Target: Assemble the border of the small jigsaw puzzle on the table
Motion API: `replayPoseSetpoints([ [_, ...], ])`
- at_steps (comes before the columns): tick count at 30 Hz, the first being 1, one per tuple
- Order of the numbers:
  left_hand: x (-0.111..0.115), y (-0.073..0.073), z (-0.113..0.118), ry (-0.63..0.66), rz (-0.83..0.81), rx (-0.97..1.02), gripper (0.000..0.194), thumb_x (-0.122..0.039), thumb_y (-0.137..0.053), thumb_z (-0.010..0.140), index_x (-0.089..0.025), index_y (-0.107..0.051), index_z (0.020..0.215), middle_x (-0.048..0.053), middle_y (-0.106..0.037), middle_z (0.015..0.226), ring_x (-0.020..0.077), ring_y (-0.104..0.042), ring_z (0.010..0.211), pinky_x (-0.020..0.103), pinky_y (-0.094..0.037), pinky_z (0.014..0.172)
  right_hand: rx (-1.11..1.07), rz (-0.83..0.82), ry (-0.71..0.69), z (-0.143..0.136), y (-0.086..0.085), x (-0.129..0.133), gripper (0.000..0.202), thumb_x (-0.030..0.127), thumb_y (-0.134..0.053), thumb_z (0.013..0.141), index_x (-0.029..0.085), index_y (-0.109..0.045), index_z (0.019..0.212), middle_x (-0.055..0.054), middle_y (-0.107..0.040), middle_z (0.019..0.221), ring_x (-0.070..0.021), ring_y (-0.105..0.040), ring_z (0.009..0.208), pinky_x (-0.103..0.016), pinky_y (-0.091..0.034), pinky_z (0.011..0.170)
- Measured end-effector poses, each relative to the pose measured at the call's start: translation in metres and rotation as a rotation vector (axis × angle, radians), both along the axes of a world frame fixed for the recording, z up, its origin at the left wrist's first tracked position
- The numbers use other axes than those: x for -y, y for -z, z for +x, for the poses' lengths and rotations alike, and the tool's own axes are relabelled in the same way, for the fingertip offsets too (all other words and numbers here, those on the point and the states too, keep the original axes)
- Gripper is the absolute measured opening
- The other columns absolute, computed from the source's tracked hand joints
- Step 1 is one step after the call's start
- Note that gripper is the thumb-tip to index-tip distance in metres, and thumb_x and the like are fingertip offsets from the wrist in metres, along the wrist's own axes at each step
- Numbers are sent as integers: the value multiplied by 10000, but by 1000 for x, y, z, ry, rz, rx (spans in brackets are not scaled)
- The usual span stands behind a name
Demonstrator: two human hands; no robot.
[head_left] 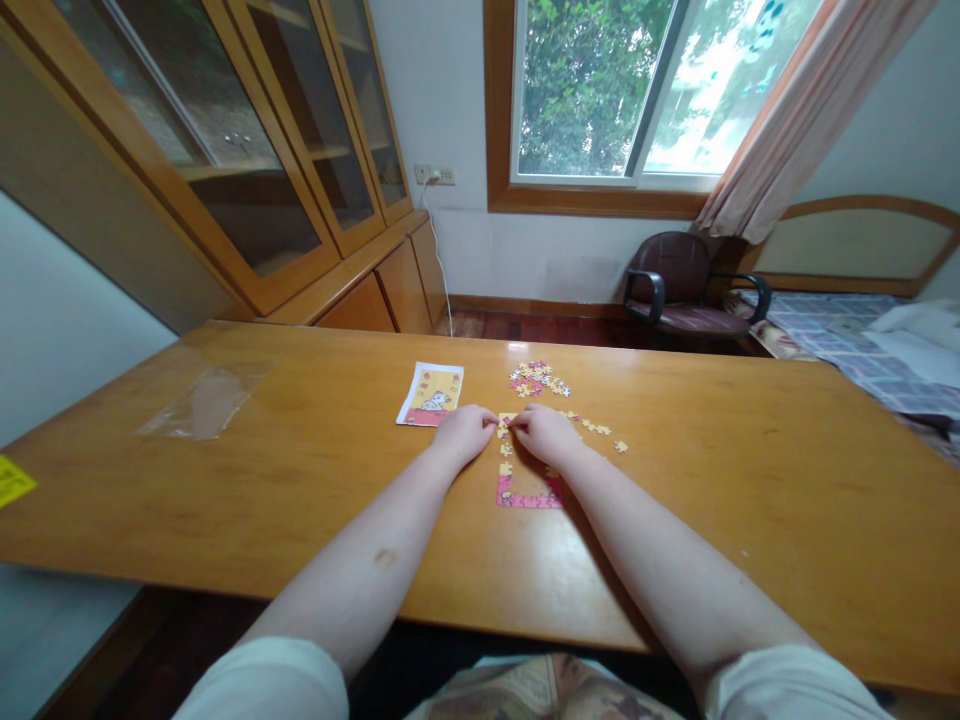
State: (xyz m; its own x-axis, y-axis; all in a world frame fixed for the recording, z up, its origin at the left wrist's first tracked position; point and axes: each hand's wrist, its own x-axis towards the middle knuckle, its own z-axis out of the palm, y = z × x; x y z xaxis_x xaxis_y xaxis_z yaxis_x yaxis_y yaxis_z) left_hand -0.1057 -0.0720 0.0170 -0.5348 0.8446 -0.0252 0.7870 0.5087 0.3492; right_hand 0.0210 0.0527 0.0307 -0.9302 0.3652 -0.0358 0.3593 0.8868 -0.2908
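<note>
A partly assembled puzzle border lies on the wooden table, pink along its near edge and yellow up its left side. My left hand rests at the upper left corner of the border, its fingers pinched together at a yellow piece. Across from it, my right hand has its fingertips closed at the same corner, touching the pieces there. Whether either hand holds a piece is too small to tell. My right hand and wrist cover part of the border's right side.
Beyond the hands is a pile of loose pieces, with a row of yellow pieces to the right. A reference picture lies left of the puzzle, and a clear plastic bag farther left.
</note>
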Motion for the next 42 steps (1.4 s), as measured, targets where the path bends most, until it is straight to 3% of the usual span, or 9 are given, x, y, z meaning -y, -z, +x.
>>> replayPoseSetpoints([
  [5,0,-1,0,13,2,15,289,-273,-486,827,-279,-740,965,24,-722,1024,220,-638,971,299,-484,843,38,-23,19,0,-5,2,299,295,-455,896,299,-714,1045,-34,-665,1032,-170,-613,923,-234,-418,759],
  [15,8,-24,9,31,-65,-77,238,-352,-542,806,-268,-737,914,38,-711,986,211,-634,916,282,-484,811,26,16,-35,3,-9,1,286,336,-453,888,266,-709,993,-38,-676,1017,-172,-611,909,-239,-425,738],
  [21,7,-20,13,59,-110,-101,300,-467,-553,807,-286,-732,966,51,-714,986,226,-642,928,287,-482,786,29,12,-44,2,-8,0,297,338,-450,893,272,-709,1021,-39,-679,1024,-175,-611,918,-242,-430,743],
  [29,6,-18,14,51,-116,-115,259,-436,-562,809,-286,-735,931,45,-714,961,219,-642,915,286,-482,780,34,2,-49,3,-7,0,320,334,-426,907,290,-696,1074,-43,-669,1029,-171,-610,914,-244,-426,763],
  [42,3,-13,14,20,-90,-30,235,-381,-563,794,-257,-718,920,38,-714,971,219,-641,932,297,-490,802,51,-9,-75,1,-3,-3,237,370,-539,851,287,-719,983,-28,-695,1009,-173,-622,901,-239,-429,748],
])
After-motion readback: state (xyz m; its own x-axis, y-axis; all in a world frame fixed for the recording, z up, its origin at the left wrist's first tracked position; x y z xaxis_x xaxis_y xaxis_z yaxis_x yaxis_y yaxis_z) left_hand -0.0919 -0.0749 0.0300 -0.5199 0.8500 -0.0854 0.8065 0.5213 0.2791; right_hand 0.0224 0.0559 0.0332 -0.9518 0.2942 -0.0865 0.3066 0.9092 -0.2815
